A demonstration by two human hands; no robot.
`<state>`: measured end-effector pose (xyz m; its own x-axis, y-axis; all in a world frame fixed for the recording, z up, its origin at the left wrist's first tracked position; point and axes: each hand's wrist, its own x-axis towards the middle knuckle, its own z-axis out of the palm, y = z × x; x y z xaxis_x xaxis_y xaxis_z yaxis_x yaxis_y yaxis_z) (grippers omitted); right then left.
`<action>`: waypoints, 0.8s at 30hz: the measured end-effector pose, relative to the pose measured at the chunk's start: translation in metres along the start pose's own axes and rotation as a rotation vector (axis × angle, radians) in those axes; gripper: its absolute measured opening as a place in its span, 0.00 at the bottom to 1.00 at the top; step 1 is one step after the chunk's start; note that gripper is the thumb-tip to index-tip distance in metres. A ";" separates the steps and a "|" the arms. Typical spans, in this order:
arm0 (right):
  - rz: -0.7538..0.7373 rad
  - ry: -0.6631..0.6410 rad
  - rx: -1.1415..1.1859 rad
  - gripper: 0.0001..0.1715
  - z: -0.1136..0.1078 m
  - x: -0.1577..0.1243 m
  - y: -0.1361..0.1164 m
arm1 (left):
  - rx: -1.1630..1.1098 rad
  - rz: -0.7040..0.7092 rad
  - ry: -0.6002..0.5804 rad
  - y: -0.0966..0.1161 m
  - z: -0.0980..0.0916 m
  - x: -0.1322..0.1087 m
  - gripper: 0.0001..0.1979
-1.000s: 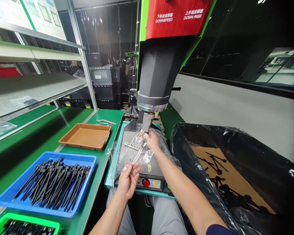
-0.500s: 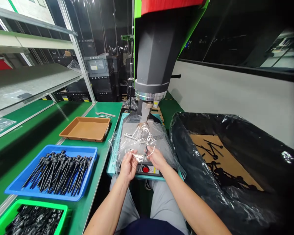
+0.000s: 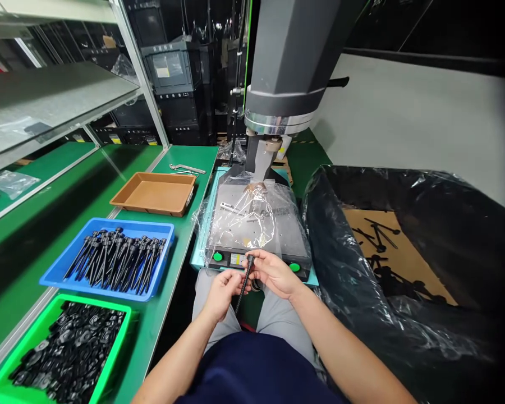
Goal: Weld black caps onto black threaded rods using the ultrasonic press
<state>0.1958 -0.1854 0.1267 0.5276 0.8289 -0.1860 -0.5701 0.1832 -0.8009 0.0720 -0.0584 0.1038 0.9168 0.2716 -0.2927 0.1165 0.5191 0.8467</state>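
Note:
A slim black plastic pin is held upright over my lap, just in front of the press base. My right hand pinches its upper end. My left hand is curled around its lower part. Behind them the press base is wrapped in clear plastic film, under the grey press head.
A blue tray of black pins and a green bin of small black parts sit on the green bench at left, with a brown tray further back. A black-bag-lined box with a few finished pieces stands at right.
My right hand drew back from under the press head to the front edge and met my left hand. Both now hold a black pin over my lap. The view tilted downward.

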 end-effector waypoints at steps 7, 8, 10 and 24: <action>-0.018 0.017 -0.023 0.21 0.007 0.006 0.009 | 0.119 0.126 0.089 0.007 0.000 -0.015 0.11; -0.027 0.016 -0.031 0.22 0.008 0.006 0.009 | 0.107 0.121 0.100 0.008 0.000 -0.015 0.11; -0.042 0.011 -0.058 0.26 0.009 0.006 0.011 | 0.074 0.109 0.114 0.010 0.001 -0.014 0.12; -0.066 0.047 -0.219 0.21 0.024 0.009 0.018 | -0.028 0.063 0.075 0.003 -0.007 -0.016 0.16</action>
<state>0.1749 -0.1623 0.1243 0.5908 0.7925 -0.1514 -0.3859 0.1128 -0.9156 0.0549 -0.0555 0.1085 0.8908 0.3638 -0.2724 0.0477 0.5212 0.8521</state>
